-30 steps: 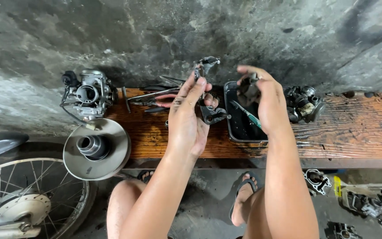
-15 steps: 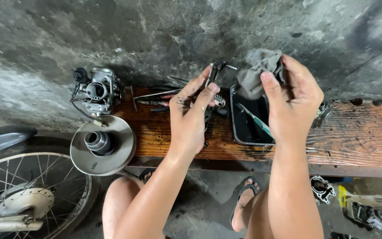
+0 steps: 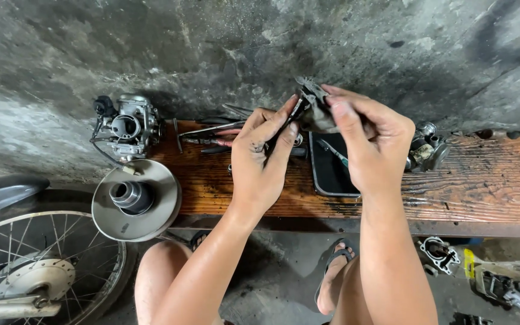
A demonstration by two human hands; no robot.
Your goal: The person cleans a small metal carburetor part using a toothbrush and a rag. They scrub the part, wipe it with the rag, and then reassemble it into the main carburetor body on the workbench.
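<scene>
My left hand [image 3: 263, 157] pinches a small dark metal part [image 3: 299, 108] between thumb and fingers above the wooden bench [image 3: 482, 180]. Pressed against that part is a grey rag [image 3: 319, 111], bunched in my right hand [image 3: 371, 141]. Both hands meet above a black tray [image 3: 331, 174] that holds a thin tool with a teal handle [image 3: 333, 153]. Most of the metal part is hidden by the rag and my fingers.
A carburettor [image 3: 126, 127] stands at the bench's left end, a round pulley disc [image 3: 135, 198] in front of it. Pliers and other tools [image 3: 209, 135] lie behind my left hand. Another metal assembly [image 3: 425, 150] sits right of the tray. A spoked wheel [image 3: 37, 271] is lower left; engine parts [image 3: 501, 283] on the floor.
My right hand has brought the rag from beside the part onto it, and both hands have come together. The view has shifted slightly.
</scene>
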